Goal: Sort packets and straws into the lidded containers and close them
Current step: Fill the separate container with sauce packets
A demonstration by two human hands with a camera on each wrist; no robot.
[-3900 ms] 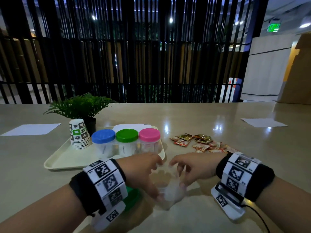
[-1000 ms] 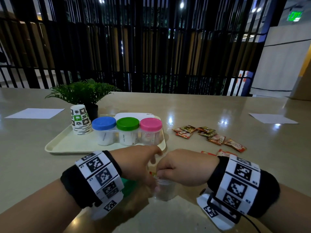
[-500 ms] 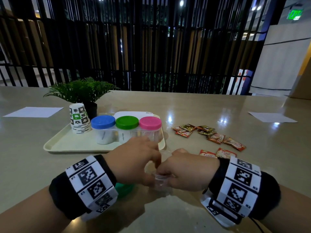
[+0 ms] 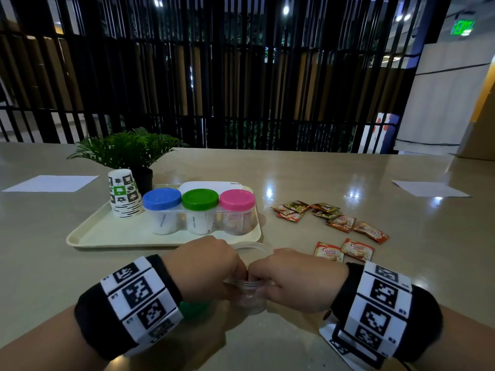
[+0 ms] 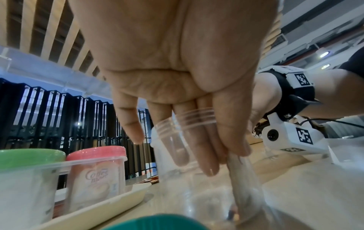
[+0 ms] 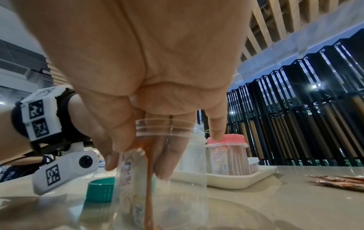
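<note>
Both hands meet over a clear open jar (image 4: 250, 295) on the table (image 4: 308, 178), near edge, just in front of the tray (image 4: 107, 231). Left hand (image 4: 203, 271) wraps the jar's side, fingers (image 5: 208, 149) curled round it w/ thumb opposite. Right hand (image 4: 294, 279) reaches into the mouth — thumb and fingers (image 6: 167, 155) pinch a creamer packet (image 6: 130, 175) standing upright inside. Green lid (image 6: 100, 189) lies beside the jar, left side. Loose packets (image 4: 342, 231) sit right of the tray; 3 lidded containers (image 4: 199, 210) on it.
</note>
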